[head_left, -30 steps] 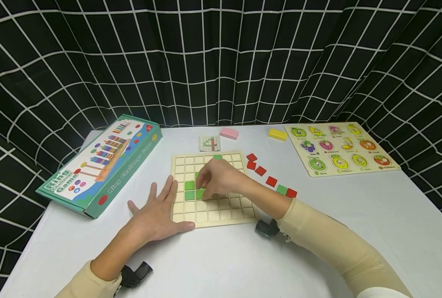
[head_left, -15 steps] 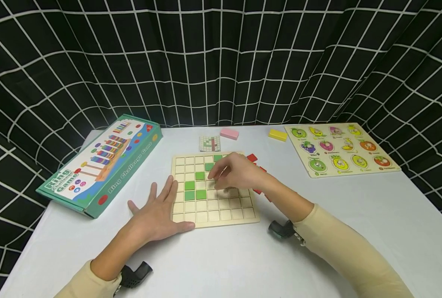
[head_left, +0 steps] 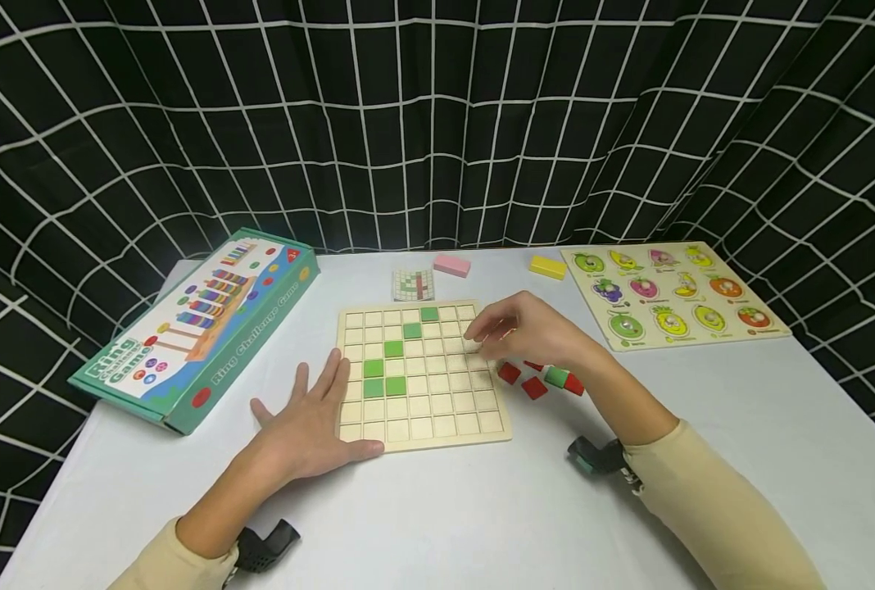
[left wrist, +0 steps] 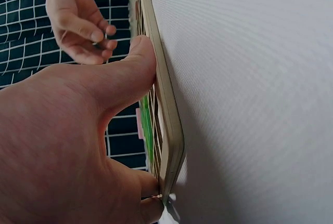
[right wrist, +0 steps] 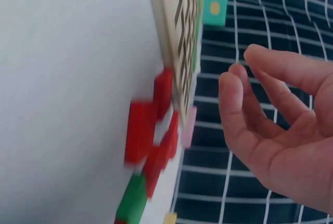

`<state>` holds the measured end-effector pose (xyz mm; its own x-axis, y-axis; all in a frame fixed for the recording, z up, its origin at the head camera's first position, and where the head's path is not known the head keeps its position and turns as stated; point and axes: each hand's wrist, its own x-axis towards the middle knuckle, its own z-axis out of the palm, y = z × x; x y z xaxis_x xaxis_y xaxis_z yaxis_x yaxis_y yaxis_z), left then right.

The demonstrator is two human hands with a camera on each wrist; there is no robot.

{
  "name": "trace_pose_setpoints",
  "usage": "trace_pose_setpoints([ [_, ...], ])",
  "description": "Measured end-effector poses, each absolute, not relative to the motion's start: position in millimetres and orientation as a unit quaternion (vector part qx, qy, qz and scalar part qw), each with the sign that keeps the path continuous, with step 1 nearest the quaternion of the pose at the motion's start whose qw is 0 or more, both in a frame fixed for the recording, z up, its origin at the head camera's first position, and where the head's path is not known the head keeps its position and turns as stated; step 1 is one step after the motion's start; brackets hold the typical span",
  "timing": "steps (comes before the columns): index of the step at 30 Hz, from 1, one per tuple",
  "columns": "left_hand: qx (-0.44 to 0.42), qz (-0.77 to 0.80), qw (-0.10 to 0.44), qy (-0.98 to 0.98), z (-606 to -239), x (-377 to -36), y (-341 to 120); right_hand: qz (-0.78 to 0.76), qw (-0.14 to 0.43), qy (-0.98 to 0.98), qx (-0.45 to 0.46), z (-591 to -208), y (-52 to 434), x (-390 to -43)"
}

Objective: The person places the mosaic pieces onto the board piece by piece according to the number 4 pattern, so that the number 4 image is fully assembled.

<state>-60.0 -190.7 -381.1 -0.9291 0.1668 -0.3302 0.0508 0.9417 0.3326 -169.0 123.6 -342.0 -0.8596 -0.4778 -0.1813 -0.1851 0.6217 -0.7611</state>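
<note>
**Right hand over the loose tiles, left hand pinning the board**

White table (head_left: 703, 426) spread out under me, black grid-patterned curtain (head_left: 437, 123) hanging all round the far side. Biggest thing on it: the teal ring game box (head_left: 201, 328), lying flat at the far left. Over at the far right, the fruit peg puzzle (head_left: 673, 293), also flat.

Centre stage, the wooden grid board (head_left: 423, 410). Five green tiles (head_left: 394, 349) sit in its cells, running as a diagonal from the far middle down toward the left, with a pair side by side at the near end.

My left hand (head_left: 308, 426) lies flat on the table, fingers straight and spread, thumb pressed along the board's near-left edge; the left wrist view shows the thumb right against the rim. Holding nothing.

My right hand (head_left: 533, 332) hovers just off the board's right edge, fingers loosely curled, empty; the right wrist view shows clear air between thumb and fingertips. Directly below and near it, the loose tiles: red squares (head_left: 533, 387) scattered on the table just right of the board, with one green square (head_left: 556, 376) among them.

Far side, small stuff: a pattern card (head_left: 414, 284), a pink block (head_left: 452, 265), a yellow block (head_left: 548, 266).
</note>
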Motion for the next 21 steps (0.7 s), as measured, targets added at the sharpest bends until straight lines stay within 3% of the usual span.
trace_pose_setpoints([
  [21, 0.057, 0.155, 0.183, 0.969, -382.4, -60.4, -190.0, -0.363, 0.240, 0.890, -0.140, -338.6, 193.2, -169.2],
])
